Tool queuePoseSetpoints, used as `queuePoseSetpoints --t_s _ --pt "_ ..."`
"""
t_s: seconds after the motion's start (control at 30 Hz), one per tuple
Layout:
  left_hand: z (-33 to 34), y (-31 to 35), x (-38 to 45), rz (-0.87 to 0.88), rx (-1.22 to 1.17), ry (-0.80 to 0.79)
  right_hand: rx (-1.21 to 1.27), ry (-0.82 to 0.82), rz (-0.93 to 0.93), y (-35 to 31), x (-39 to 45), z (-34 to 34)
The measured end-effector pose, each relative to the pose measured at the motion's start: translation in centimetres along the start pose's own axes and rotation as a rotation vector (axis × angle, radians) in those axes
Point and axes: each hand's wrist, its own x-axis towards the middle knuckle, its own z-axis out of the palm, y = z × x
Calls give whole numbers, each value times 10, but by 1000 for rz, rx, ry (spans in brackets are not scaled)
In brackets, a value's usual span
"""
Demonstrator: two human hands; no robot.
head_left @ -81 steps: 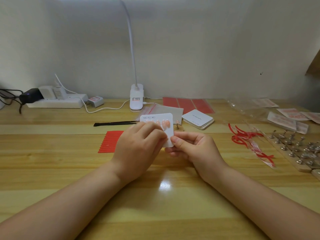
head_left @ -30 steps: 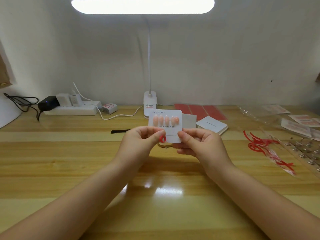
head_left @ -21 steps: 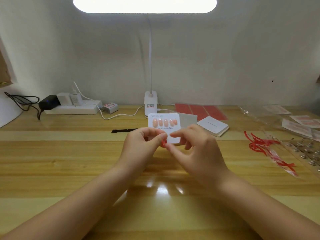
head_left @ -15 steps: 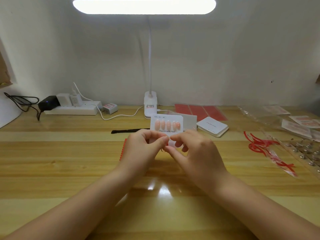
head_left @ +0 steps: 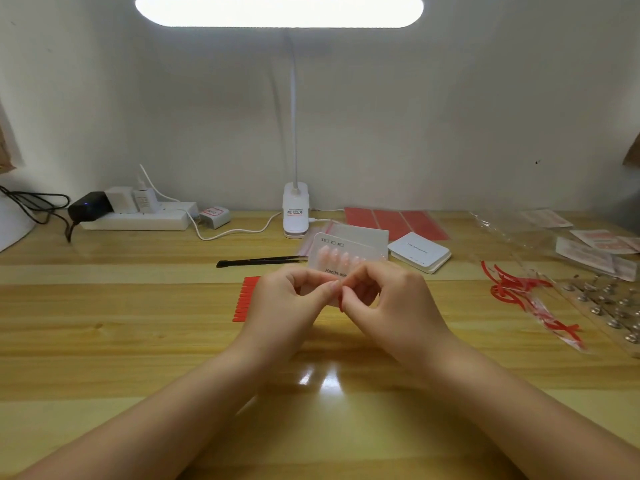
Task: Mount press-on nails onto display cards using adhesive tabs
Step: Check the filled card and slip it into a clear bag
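Head view, both hands at the middle of the table [head_left: 104, 341]. My left hand [head_left: 287, 306] held the white display card [head_left: 332, 263] from below, fingers curled behind it and thumb pressed on its lower edge; the card stood tilted above the table. A row of pale pink press-on nails [head_left: 341, 256] sat across its upper half, over the printed word "Handmade". My right hand [head_left: 391, 299] met the left at the card's lower edge, thumb and forefinger pinched on a small red strip [head_left: 341, 304] that hung just below them. A red sheet of adhesive tabs [head_left: 246, 299] lay flat on the table behind my left hand. Black tweezers [head_left: 261, 261] lay beyond it, near the clip lamp base [head_left: 295, 209]. A stack of white cards [head_left: 419, 251] rested to the right of the held card. Peeled red liners [head_left: 512, 289] lay farther right, beside a board of metal nail stands [head_left: 609, 306].
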Motion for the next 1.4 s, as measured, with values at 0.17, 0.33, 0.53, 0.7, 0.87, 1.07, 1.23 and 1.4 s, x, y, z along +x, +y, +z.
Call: queuePoseSetpoints --t_s 0.17,0.33,0.53,0.7,0.87,1.07,1.23,1.4 --pt "-1 -1 0 13 -64 -7 98 -57 30 0 0 -3" --pt "-3 -3 0 -29 -99 -14 237 -115 157 2 1 -4" --pt "0 -5 3 -125 -72 74 169 -156 188 3 4 -6" --pt "-6 -3 9 -176 -10 120 65 -190 286 16 29 -49" --pt "-6 -3 6 -145 111 100 -454 -93 460 68 45 -111" --pt "-10 -4 7 -130 89 129 -590 -110 631 108 34 -126" --pt "-11 -6 8 -152 57 147 -749 -218 669 118 37 -132" --pt "-11 -10 11 -158 50 152 -886 -188 624 122 35 -133"
